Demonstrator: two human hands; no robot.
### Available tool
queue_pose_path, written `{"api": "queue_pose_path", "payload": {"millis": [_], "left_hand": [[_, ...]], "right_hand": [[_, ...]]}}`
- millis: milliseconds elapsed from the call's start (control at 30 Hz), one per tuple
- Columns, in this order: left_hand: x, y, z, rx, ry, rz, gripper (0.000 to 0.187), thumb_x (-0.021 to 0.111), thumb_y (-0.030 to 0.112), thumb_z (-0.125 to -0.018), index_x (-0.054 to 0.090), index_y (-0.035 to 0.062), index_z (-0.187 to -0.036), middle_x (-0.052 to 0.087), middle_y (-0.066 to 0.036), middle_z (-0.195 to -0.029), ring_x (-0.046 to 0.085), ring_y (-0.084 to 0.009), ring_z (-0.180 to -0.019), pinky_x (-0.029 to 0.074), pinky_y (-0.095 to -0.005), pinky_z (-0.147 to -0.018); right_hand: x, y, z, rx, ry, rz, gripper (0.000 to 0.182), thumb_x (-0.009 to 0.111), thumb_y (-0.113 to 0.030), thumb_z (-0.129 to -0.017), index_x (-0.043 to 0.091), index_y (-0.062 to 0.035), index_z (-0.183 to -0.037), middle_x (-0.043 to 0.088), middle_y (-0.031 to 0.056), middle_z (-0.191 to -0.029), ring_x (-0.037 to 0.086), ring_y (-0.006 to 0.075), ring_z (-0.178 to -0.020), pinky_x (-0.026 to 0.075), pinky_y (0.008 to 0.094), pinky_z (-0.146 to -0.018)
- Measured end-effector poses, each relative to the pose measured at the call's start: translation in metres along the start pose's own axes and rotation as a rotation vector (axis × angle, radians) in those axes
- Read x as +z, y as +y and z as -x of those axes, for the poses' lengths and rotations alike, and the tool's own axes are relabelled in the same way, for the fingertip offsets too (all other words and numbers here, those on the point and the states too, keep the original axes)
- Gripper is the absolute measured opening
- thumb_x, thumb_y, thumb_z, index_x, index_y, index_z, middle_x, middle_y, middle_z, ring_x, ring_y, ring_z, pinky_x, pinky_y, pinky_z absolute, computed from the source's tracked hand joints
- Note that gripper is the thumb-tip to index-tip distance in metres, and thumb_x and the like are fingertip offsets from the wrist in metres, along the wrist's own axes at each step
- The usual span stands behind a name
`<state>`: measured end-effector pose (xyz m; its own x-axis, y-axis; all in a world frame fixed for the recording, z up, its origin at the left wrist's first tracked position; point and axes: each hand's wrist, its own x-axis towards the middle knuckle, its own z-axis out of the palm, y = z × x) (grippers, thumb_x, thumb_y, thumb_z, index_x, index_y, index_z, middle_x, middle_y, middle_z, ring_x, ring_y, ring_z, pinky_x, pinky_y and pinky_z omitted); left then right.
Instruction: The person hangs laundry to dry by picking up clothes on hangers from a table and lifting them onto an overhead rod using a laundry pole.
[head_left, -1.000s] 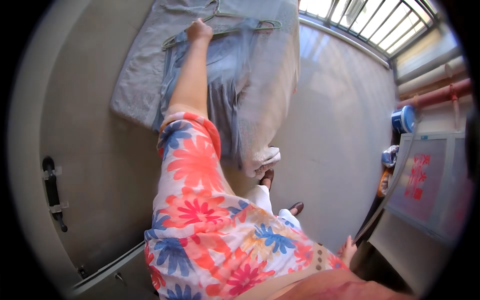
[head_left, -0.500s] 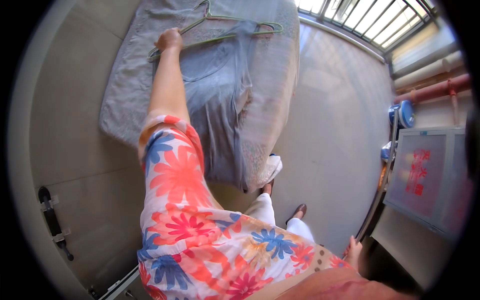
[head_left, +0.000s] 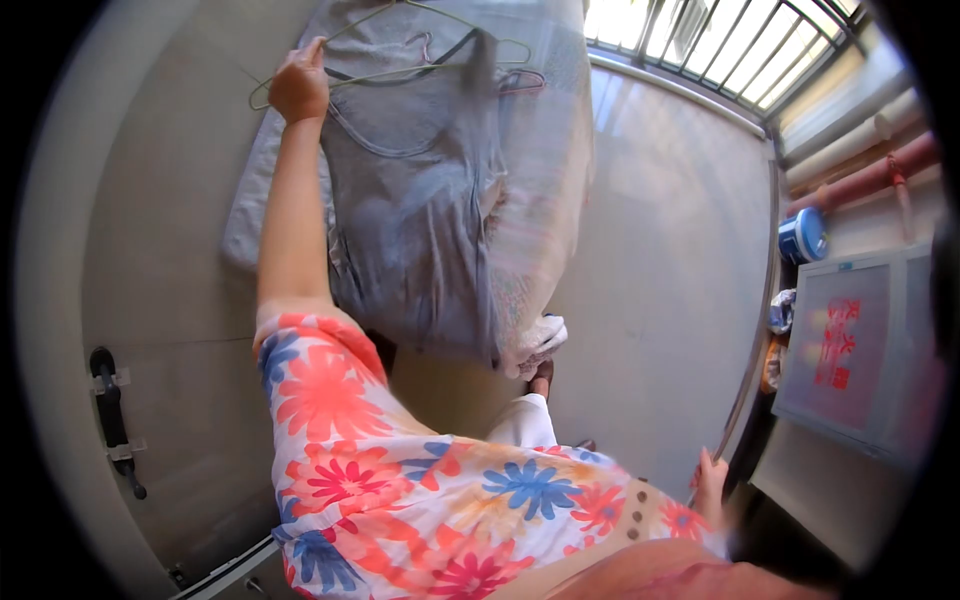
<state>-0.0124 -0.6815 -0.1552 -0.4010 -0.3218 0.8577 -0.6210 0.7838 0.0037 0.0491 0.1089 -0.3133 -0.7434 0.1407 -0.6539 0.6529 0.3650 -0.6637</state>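
Note:
My left hand (head_left: 299,84) is closed round the left end of a thin green hanger (head_left: 390,74), held above a cloth-covered surface. From this hanger hangs a grey sleeveless top (head_left: 410,210), its scooped neckline just below the bar and its lower part spread over the cover. Another hanger (head_left: 521,82), reddish, shows partly behind the top's right strap. Low on the right, my right hand (head_left: 711,478) is closed beside my hip, next to a thin dark line; what it grips is too small to tell.
The pale patterned cover (head_left: 555,200) drapes over a raised surface. Barred window (head_left: 730,45) at upper right. Along the right side stand a blue-and-white tub (head_left: 803,236), red pipe (head_left: 900,170) and a cabinet with red lettering (head_left: 850,350). A door handle (head_left: 110,415) is at left.
My left hand has moved up and left, lifting the green hanger and drawing the grey top with it. The reddish hanger now shows separately behind. My right hand stays low at the right.

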Motion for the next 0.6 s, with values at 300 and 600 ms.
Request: {"api": "queue_pose_path", "payload": {"millis": [300,600], "left_hand": [[-0.248,0.090,-0.040,0.165,0.306,0.197,0.016,0.063,0.016,-0.074,0.066,0.0192,-0.089,0.062,-0.005,-0.072,0.058,-0.0179,-0.058,0.044,-0.0261,-0.051],[-0.418,0.246,-0.035,0.438,0.408,0.601,0.018,0.064,0.012,-0.072,0.066,0.0172,-0.090,0.062,-0.004,-0.067,0.057,-0.0120,-0.055,0.043,-0.0232,-0.050]], "right_hand": [[-0.016,0.036,0.016,-0.310,-0.197,-0.181,0.031,0.056,-0.019,-0.081,0.038,-0.0115,-0.057,0.036,-0.0039,-0.043,0.034,0.0054,-0.031,0.030,0.0211,-0.029],[-0.105,0.121,0.101,-0.508,-0.124,-0.338,0.035,0.057,-0.016,-0.081,0.036,-0.0114,-0.053,0.036,-0.0052,-0.043,0.034,0.0037,-0.032,0.029,0.0202,-0.029]]}}
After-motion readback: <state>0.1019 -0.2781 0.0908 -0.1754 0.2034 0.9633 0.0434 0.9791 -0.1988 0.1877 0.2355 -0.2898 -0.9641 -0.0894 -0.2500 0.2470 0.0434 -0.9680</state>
